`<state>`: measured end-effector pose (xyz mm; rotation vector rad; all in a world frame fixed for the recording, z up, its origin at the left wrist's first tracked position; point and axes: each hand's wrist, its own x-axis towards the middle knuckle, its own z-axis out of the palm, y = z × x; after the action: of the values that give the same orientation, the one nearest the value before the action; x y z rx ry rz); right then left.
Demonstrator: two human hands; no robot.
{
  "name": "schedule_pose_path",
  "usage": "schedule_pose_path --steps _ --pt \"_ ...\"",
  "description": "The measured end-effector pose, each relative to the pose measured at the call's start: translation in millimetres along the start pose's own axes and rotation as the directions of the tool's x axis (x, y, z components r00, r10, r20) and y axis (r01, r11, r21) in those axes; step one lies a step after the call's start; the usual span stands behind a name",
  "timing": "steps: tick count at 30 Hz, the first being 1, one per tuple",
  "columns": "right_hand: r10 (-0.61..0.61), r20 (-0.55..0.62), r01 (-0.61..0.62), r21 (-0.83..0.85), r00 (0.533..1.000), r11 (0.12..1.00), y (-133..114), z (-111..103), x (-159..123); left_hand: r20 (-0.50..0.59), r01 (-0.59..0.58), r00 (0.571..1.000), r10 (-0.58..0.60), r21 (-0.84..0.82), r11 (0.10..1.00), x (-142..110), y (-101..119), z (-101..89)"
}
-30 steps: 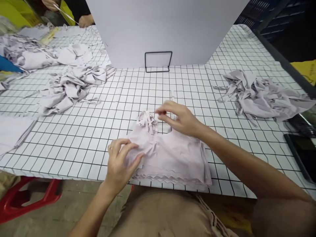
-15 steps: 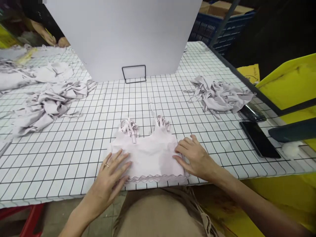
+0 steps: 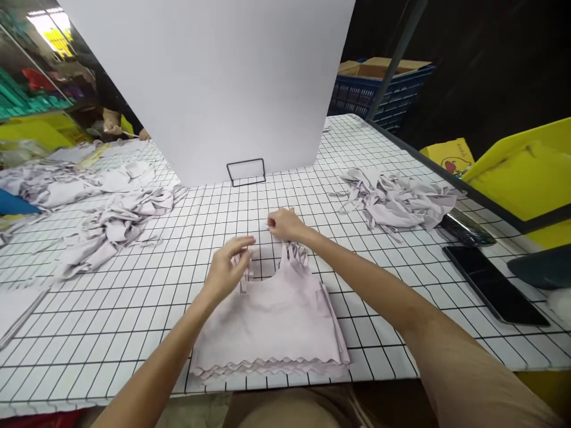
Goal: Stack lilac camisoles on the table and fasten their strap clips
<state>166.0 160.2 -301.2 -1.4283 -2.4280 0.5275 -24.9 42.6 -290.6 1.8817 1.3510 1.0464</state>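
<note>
A pale pink strappy crop top lies flat near the table's front edge, its scalloped hems layered over what looks like more of the same. At its upper left, my left hand is curved around the bundled straps, thumb and fingers apart. My right hand is closed in a pinch just above the right strap bundle. A bit of pale strap shows at its fingertips; the rest is hidden by the hand.
Crumpled pale garments lie in heaps at left and right on the grid-patterned cloth. A white board stands behind a wire stand. A phone lies at right. Another person's hand shows at far left.
Both hands have left the sides of the top and moved up to its straps. My right hand has closed where a loose strap stuck out. The camera view has tilted up.
</note>
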Motion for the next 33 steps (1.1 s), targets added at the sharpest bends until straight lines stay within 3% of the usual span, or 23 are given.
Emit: schedule_pose_path --steps 2,4,6,8,11,13,17,19,21,24,27,30,33 --pt "-0.081 -0.010 0.081 0.040 0.997 0.996 -2.2 -2.1 -11.7 -0.050 0.071 0.996 -0.077 -0.105 0.992 22.0 -5.8 -1.6" --pt "-0.212 -0.070 0.218 0.108 0.975 0.970 -5.4 -7.7 -25.4 -0.028 0.115 0.992 -0.122 -0.185 0.976 42.1 -10.0 -2.2" --pt "-0.353 -0.185 0.386 0.200 0.917 0.900 -10.1 -14.3 -38.3 0.093 0.179 0.983 -0.160 -0.268 0.947 55.4 -11.8 -0.9" --pt "-0.433 -0.308 0.514 0.269 0.847 0.815 -15.6 -20.0 -49.5 0.284 0.284 0.941 -0.183 -0.372 0.884 58.6 -10.5 1.7" --pt "-0.420 -0.409 0.558 0.318 0.810 0.767 -21.8 -25.2 -63.2 0.522 0.488 0.831 -0.194 -0.515 0.704 45.0 -3.2 6.0" --pt "-0.385 -0.460 0.561 0.348 0.800 0.751 -22.6 -26.0 -70.5 0.584 0.584 0.783 -0.215 -0.572 0.576 29.4 3.8 7.6" --pt "-0.317 -0.522 0.560 0.412 0.792 0.719 -16.8 -24.4 -84.7 0.569 0.637 0.767 -0.297 -0.622 0.455 -0.3 16.3 6.9" --pt "-0.280 -0.515 0.533 0.451 0.810 0.716 -12.8 -24.7 -93.7 0.529 0.636 0.771 -0.354 -0.617 0.464 -11.0 21.0 5.5" --pt "-0.238 -0.454 0.469 0.509 0.859 0.722 -11.1 -26.2 -104.0 0.483 0.621 0.783 -0.391 -0.595 0.509 -18.6 26.0 4.7" --pt "-0.212 -0.237 0.316 0.638 0.948 0.702 -16.5 -28.0 -118.5 0.431 0.590 0.806 -0.405 -0.538 0.602 -24.2 36.6 5.9" --pt "-0.249 -0.090 0.239 0.700 0.964 0.673 -27.5 -25.5 -127.6 0.425 0.543 0.832 -0.355 -0.501 0.674 -25.0 48.4 8.3" --pt "-0.246 -0.176 0.302 0.620 0.953 0.724 -33.0 -20.7 -131.8 0.449 0.520 0.839 -0.306 -0.499 0.693 -25.0 55.8 10.2" --pt "-0.206 -0.246 0.314 0.574 0.947 0.756 -31.0 -18.0 -135.3 0.398 0.516 0.849 -0.348 -0.482 0.708 -26.0 58.2 12.7"
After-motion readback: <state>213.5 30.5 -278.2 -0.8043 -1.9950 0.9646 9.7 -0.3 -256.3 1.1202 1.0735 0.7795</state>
